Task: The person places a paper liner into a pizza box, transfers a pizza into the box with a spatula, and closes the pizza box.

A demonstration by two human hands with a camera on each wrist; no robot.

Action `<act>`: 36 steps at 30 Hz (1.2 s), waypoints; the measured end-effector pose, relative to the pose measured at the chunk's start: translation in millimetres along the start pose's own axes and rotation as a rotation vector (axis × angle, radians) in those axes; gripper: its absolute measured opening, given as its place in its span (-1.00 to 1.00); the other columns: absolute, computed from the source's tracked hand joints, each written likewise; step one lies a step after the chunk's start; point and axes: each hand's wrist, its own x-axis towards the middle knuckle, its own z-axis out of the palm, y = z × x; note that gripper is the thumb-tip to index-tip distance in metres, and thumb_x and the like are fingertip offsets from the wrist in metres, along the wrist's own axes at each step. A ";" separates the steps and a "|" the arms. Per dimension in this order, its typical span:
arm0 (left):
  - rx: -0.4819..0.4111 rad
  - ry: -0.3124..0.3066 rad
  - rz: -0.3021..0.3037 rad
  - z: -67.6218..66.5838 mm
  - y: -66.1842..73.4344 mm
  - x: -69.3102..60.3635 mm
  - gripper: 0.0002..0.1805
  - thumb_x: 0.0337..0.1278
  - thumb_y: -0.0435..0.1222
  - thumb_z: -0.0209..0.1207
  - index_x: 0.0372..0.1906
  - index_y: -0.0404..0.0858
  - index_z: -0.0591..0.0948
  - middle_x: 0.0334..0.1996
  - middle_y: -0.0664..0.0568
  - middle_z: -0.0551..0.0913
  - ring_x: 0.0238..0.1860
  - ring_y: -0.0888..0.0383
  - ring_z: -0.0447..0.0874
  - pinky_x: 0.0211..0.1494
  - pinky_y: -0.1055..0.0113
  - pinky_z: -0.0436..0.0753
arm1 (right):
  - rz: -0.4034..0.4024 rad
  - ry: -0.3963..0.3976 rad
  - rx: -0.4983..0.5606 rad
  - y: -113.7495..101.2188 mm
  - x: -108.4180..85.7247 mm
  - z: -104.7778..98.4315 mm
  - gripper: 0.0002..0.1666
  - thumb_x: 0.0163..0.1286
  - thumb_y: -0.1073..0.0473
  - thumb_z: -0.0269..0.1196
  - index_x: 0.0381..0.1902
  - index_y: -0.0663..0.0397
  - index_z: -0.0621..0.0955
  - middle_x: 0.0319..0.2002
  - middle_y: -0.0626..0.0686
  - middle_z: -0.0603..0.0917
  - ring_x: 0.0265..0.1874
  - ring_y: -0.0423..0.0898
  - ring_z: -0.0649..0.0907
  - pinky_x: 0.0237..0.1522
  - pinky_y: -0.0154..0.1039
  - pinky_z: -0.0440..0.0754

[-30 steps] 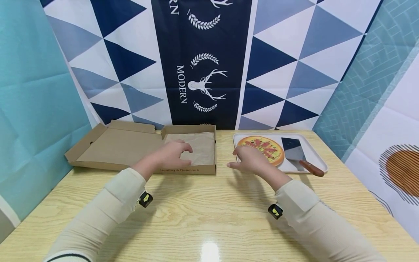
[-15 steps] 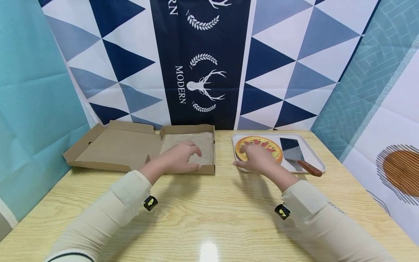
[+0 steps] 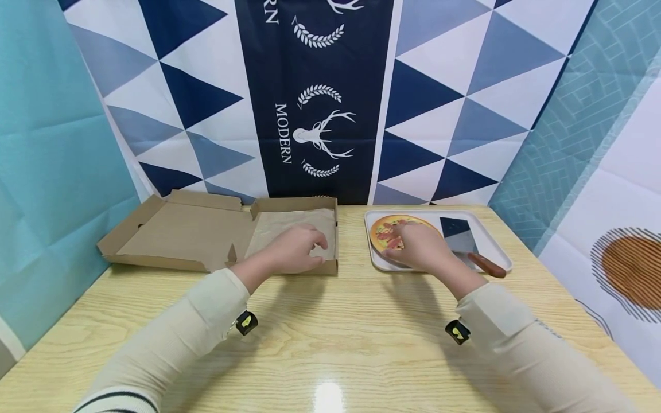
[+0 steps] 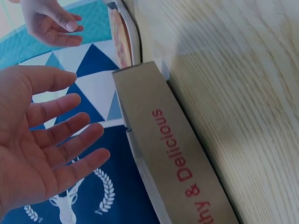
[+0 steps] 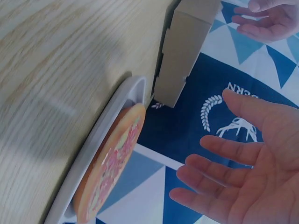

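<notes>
Our right hand is spread out and holds nothing. Just below it is the pizza, on the white tray. We guess the pizza is light and firm, best held by its round edge. Our left hand, fingers loose, is over the brown box.

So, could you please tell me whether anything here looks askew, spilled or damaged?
Nothing looks spilled or damaged. The brown handle of the broad-bladed tool pokes over the near rim of the tray, and the deer on the wall cloth is turned sideways instead of upright.
</notes>
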 end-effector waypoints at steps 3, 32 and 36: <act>0.006 0.005 -0.007 2.3 4.4 2.9 -0.76 0.14 -0.24 0.27 -0.13 -0.28 0.68 -0.14 -0.03 0.68 -0.15 0.08 0.63 0.00 0.24 0.60 | 0.012 -0.006 -0.005 4.0 -1.1 -1.5 -0.46 0.24 -0.02 0.39 0.02 0.27 0.64 -0.14 0.18 0.71 -0.14 0.09 0.64 -0.03 0.06 0.58; -0.064 0.016 -0.059 13.8 38.7 38.2 -0.75 0.14 -0.16 0.31 -0.15 -0.22 0.69 -0.22 0.05 0.68 -0.25 0.19 0.59 -0.08 0.31 0.56 | 0.228 -0.143 -0.036 74.4 -13.3 -33.1 -0.63 0.30 0.00 0.29 -0.50 0.18 0.53 -0.58 0.07 0.48 -0.58 -0.02 0.46 -0.59 -0.19 0.39; -0.091 0.002 -0.065 17.9 42.1 43.4 -0.75 0.13 -0.16 0.32 -0.15 -0.22 0.70 -0.20 0.02 0.68 -0.25 0.17 0.58 -0.07 0.30 0.55 | 0.270 -0.176 -0.026 86.5 -13.0 -33.4 -0.59 0.30 -0.02 0.28 -0.41 0.27 0.55 -0.56 0.09 0.51 -0.56 0.00 0.49 -0.57 -0.20 0.41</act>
